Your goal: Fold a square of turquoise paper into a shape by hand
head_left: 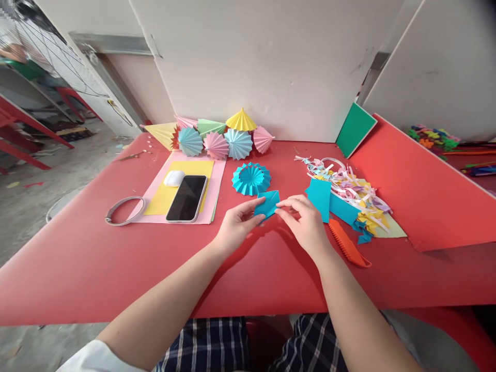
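Note:
A small folded square of blue paper [268, 203] is held up between my two hands, just above the red tabletop. My left hand [241, 223] pinches its left edge between thumb and fingers. At its right corner, the fingertips of my right hand [302, 219] are closed on the paper. Right behind it lies a pleated blue paper ring [251, 179]. To the right of my right hand are a flat blue paper piece [320, 200] and a serrated orange tool [347, 244], folded back on itself.
Pleated paper cones and fans [228, 142] stand along the back wall. A phone [187, 199] and a white case [174, 178] lie on coloured sheets at left, beside a grey band [124, 211]. Paper scraps [354, 188] heap at right before a red panel [430, 191].

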A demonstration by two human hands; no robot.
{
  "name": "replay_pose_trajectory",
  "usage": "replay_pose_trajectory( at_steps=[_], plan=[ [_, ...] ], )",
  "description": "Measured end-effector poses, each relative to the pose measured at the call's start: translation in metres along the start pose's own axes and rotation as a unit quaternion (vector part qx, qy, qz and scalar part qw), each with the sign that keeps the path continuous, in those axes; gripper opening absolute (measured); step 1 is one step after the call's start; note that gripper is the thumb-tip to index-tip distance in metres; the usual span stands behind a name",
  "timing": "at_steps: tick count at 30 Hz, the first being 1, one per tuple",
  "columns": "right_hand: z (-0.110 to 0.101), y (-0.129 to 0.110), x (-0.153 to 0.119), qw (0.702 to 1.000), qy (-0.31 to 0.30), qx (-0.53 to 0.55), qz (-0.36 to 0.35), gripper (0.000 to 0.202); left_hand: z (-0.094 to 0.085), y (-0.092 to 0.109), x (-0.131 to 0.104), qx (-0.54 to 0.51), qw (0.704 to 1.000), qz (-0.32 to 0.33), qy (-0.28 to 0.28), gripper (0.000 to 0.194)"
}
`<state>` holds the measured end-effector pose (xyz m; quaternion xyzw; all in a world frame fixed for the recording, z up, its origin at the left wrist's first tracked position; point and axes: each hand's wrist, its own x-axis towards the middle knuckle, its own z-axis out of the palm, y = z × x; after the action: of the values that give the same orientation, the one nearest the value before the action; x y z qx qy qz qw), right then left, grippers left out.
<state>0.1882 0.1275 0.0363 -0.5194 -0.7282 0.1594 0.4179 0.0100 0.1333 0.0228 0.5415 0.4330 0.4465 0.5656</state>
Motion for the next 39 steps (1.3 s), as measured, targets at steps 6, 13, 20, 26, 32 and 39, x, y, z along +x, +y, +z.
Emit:
replay_pose_trajectory(
  at_steps=[6, 13, 20, 26, 32, 39],
  plan=[
    [0.0069, 0.0017, -0.0007, 0.983, -0.018, 0.15, 0.108, 0.021, 0.0013, 0.001, -0.0013, 0.007, 1.0, 0.001, -0.016, 0.052],
    [0.0083, 0.0026, 0.0, 0.97, -0.035, 0.2, 0.136, 0.019, 0.0005, -0.0026, -0.0015, 0.002, 1.0, 0.004, -0.023, 0.051],
    [0.0079, 0.0023, 0.0001, 0.979, -0.032, 0.175, 0.102, 0.027, 0.0001, 0.0004, 0.0, -0.018, 1.0, -0.001, 0.007, 0.037],
    [0.0084, 0.0038, -0.0016, 0.998, 0.028, 0.013, -0.046, 0.013, -0.0009, -0.0001, -0.0012, -0.017, 0.999, -0.038, 0.0, 0.033],
    [0.0075, 0.005, -0.0005, 0.993, 0.031, -0.037, -0.104, 0.008, -0.0011, 0.004, -0.0027, 0.068, 0.996, -0.031, -0.041, 0.038],
    [0.0091, 0.0006, -0.0017, 0.997, -0.019, -0.009, -0.08, 0.007, -0.0038, 0.0014, -0.0007, 0.086, 0.995, -0.011, -0.046, 0.032]
  ],
)
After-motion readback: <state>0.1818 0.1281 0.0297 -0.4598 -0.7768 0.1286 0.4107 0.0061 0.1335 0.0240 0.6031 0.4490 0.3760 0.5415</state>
